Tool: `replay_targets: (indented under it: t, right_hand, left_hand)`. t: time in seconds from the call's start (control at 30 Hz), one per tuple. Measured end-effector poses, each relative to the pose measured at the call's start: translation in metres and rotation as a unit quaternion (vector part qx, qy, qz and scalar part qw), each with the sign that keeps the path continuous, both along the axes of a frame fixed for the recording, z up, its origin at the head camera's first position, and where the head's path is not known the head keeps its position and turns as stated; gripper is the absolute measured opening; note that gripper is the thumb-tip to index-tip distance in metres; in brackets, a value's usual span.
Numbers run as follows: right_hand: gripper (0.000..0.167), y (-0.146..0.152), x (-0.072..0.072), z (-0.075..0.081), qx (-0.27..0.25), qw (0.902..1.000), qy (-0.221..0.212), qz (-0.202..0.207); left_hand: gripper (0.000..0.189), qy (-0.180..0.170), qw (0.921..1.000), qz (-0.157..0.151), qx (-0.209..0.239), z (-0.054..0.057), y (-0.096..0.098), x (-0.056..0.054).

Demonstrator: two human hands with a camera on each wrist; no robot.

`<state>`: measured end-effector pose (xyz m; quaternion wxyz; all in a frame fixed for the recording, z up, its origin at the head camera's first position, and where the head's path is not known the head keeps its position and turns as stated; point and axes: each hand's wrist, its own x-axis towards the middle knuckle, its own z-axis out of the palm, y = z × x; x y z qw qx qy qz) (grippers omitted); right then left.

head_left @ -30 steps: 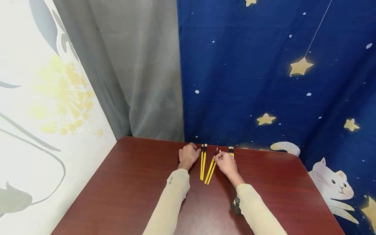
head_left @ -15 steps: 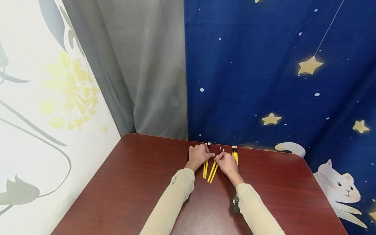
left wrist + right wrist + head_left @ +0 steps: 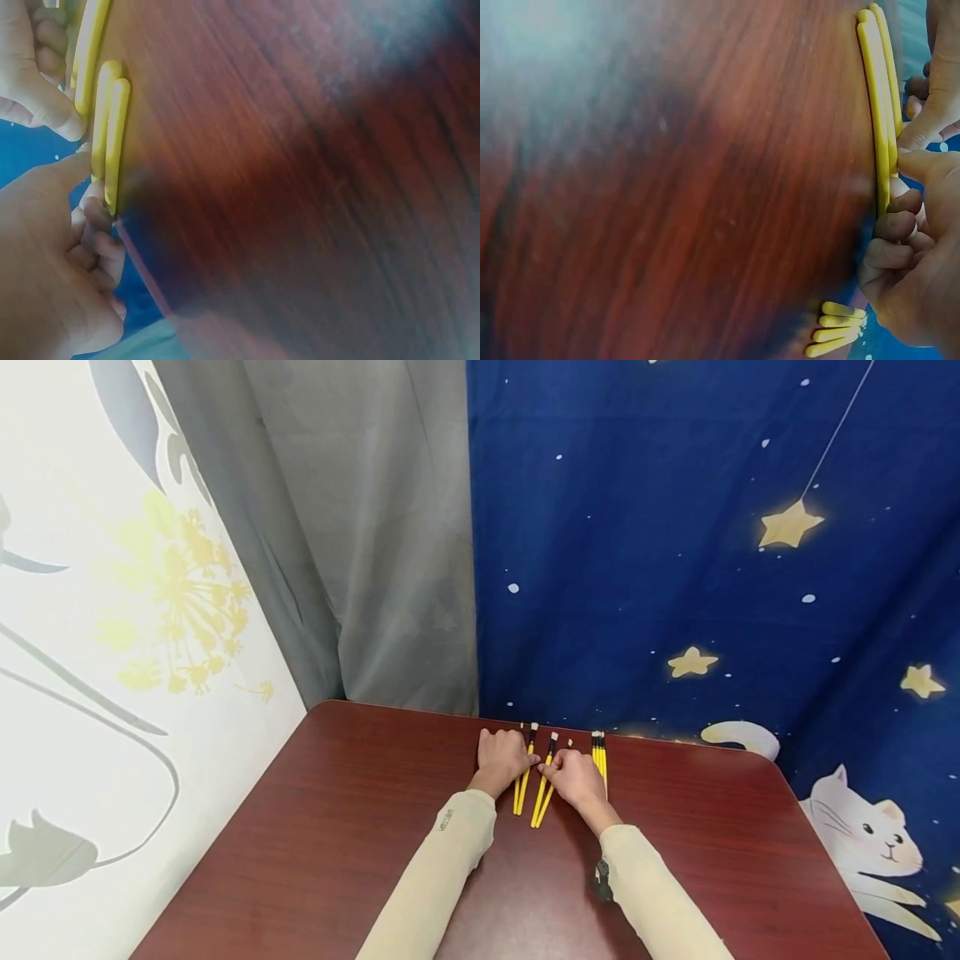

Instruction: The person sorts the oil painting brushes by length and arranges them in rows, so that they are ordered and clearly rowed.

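Observation:
Yellow-handled paintbrushes lie near the far edge of the table. My left hand (image 3: 501, 757) is over the left pair of paintbrushes (image 3: 519, 795), pinching them between thumb and fingers near their dark ferrules; one pale tip shows beyond it. In the left wrist view, that pair's handles (image 3: 112, 139) run up from the fingertips. My right hand (image 3: 577, 777) pinches the other pair of paintbrushes (image 3: 542, 795), which slants, bristles away from me. In the right wrist view, its thumb and curled fingers (image 3: 896, 225) meet at these handles (image 3: 877, 112). The two thumbs are close together.
Several more paintbrushes (image 3: 601, 758) lie side by side just right of my right hand. The dark red table (image 3: 360, 835) ends close behind the brushes. A blue star-printed curtain (image 3: 600, 568) and a grey curtain (image 3: 390, 568) hang beyond it.
My left hand has shifted right from beside the left pair to over it, and those brushes have spread apart slightly. The right hand's pair has turned a little, and the thumbs are closer.

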<state>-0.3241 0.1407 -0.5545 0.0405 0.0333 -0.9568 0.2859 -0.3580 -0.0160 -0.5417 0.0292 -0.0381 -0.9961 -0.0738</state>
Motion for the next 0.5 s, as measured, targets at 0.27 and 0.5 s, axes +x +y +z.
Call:
replay_targets:
  t: [0.27, 0.5]
  right_hand:
    - [0.043, -0.0034, -0.0028, 0.0023, 0.001, 0.9998, -0.013, 0.013]
    - [0.047, -0.0066, -0.0039, 0.0060, 0.004, 0.9994, -0.034, 0.003]
  left_hand:
    - [0.052, -0.008, 0.9998, 0.012, -0.013, 0.0042, 0.0014, 0.0021]
    - [0.052, -0.018, 0.9996, 0.018, 0.008, 0.0019, 0.0026, 0.0000]
